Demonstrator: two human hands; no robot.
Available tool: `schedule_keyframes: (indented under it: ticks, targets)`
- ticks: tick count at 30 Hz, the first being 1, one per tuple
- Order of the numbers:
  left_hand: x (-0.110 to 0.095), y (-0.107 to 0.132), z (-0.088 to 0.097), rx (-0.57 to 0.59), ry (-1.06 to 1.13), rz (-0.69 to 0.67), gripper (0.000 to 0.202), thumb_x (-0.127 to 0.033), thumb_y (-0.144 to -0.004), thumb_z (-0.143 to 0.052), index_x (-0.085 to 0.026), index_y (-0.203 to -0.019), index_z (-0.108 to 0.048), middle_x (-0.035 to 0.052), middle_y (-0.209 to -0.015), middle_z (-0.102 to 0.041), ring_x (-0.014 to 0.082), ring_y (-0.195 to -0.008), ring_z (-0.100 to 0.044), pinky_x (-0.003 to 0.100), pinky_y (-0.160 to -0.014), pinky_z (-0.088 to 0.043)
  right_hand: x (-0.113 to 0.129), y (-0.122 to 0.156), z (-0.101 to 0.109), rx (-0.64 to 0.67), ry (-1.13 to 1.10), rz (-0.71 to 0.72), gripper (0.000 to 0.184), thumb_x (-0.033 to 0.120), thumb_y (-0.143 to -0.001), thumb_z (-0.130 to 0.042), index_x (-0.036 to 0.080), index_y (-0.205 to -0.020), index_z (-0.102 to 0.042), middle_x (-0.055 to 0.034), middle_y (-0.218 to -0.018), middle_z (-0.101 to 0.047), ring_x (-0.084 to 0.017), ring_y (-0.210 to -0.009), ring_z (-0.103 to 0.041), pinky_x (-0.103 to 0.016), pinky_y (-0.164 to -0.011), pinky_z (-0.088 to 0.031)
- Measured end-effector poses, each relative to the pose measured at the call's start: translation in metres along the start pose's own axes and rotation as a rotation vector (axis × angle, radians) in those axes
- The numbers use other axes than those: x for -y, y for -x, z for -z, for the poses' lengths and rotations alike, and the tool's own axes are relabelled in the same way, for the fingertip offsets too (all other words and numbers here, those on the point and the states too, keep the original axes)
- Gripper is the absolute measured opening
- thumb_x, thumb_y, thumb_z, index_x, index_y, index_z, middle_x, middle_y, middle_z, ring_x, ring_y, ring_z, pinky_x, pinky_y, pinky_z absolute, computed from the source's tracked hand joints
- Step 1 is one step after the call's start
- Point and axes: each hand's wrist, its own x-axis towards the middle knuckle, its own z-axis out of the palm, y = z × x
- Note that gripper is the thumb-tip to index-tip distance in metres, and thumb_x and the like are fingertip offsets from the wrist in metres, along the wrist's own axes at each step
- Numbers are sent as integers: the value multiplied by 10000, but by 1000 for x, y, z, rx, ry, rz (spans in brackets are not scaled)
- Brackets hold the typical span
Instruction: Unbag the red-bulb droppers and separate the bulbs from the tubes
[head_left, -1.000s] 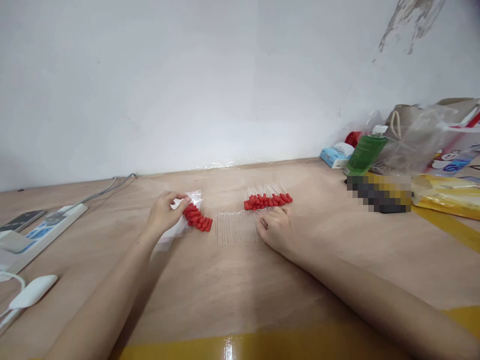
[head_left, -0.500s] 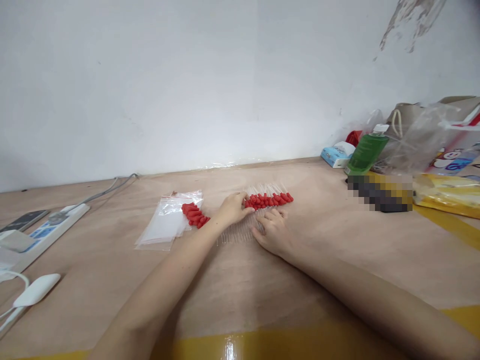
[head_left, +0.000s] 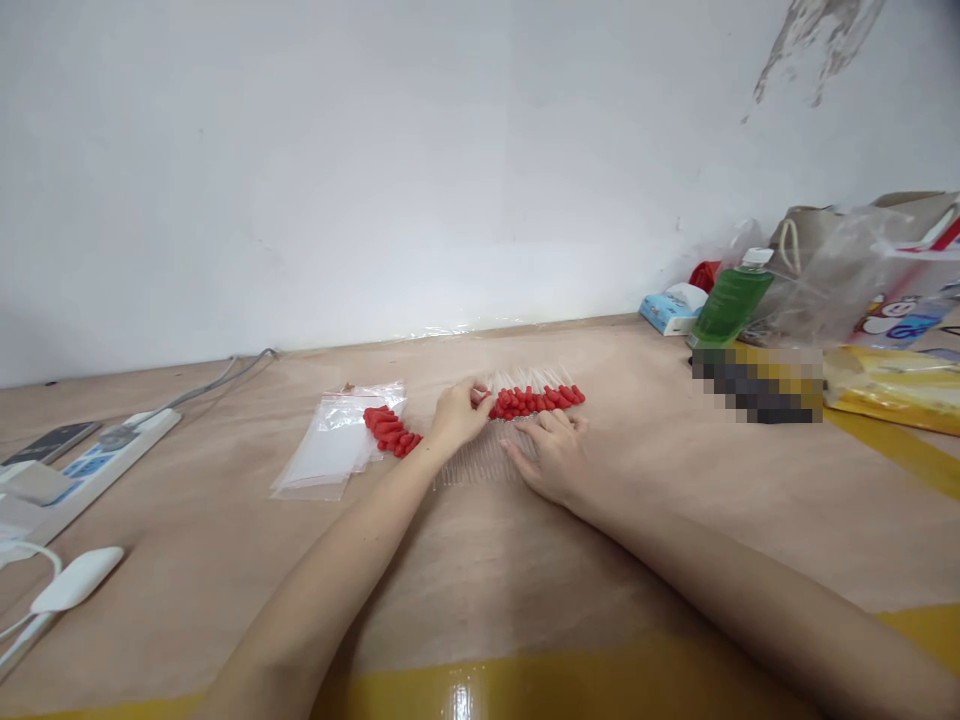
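Observation:
A row of clear droppers with red rubber bulbs (head_left: pixel 536 399) lies on the wooden table (head_left: pixel 480 560). In front of it is a row of bare clear tubes (head_left: pixel 480 462). My left hand (head_left: pixel 459 413) is at the left end of the red row, its fingers pinched on something small I cannot make out. My right hand (head_left: pixel 553 452) rests flat on the clear tubes, fingers stretched out, just below the red bulbs. A heap of loose red bulbs (head_left: pixel 390 430) lies to the left, beside several clear zip bags (head_left: pixel 330 455).
A white power strip (head_left: pixel 97 455), a phone (head_left: pixel 49 438) and a white charger (head_left: pixel 75 578) lie at the left edge. At the back right stand a green bottle (head_left: pixel 731 300), a blue tissue pack (head_left: pixel 671 310), plastic bags (head_left: pixel 862 270) and a yellow packet (head_left: pixel 892 390).
My left hand left the zip bags and red bulb heap and moved right to the left end of the red dropper row. My right hand stayed on the clear tubes.

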Motion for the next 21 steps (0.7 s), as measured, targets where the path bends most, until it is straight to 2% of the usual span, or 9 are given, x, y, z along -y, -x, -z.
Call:
schedule_keyframes:
  ticks: [3,6,9,12,14,17,21]
  targets:
    - [4,9,9,-122,52,72,236,-324,-802,-481,-147,-933,-563,55,-738,-641,166,-644,-617,277,-591,-461,-8,-5,6,-74,-37,-35,236,377,-808,-502,201,-873,-646,-32,-750,-557,-164,-754,-492,-353,-777,-250]
    - [10,35,20,-199,208,21,281,-324,-813,-490,-147,-1022,-552,76,-871,-645,155,-693,-634,264,-610,-486,-19,-8,18,-125,-103,15,253,342,-809,-506,189,-974,-620,-67,-874,-569,-181,-836,-513,-347,-790,-294]
    - [15,71,27,-146,214,-160,225,-285,-826,-500,-173,-991,-603,76,-935,-647,163,-792,-625,285,-683,-496,-28,-5,29,-136,-130,172,405,401,-791,-532,183,-1131,-548,-114,-1053,-550,-217,-983,-491,-359,-833,-330]
    - [16,100,29,-59,181,-317,182,-223,-834,-495,-184,-957,-624,68,-922,-646,164,-864,-597,303,-752,-489,-26,3,32,-74,-134,344,466,460,-765,-557,220,-1163,-524,-100,-1127,-555,-232,-1058,-467,-403,-900,-306]
    - [15,109,28,-36,180,-370,185,-192,-836,-490,-186,-974,-613,66,-926,-640,156,-873,-590,299,-762,-490,-19,11,30,-42,-138,391,359,416,-781,-559,239,-1094,-566,-66,-1044,-613,-213,-1028,-491,-422,-937,-262]
    - [11,114,27,-37,170,-409,197,-159,-833,-489,-185,-996,-597,65,-948,-628,150,-902,-582,294,-794,-485,-9,19,24,-24,-167,387,187,284,-825,-526,245,-986,-613,3,-776,-659,-140,-837,-548,-404,-960,-214]
    - [8,113,25,-13,124,-458,216,-170,-812,-534,-180,-1021,-588,65,-965,-615,143,-894,-578,271,-791,-485,-4,23,22,-17,-197,382,178,250,-834,-514,229,-973,-623,42,-602,-615,-98,-651,-507,-382,-933,-217]
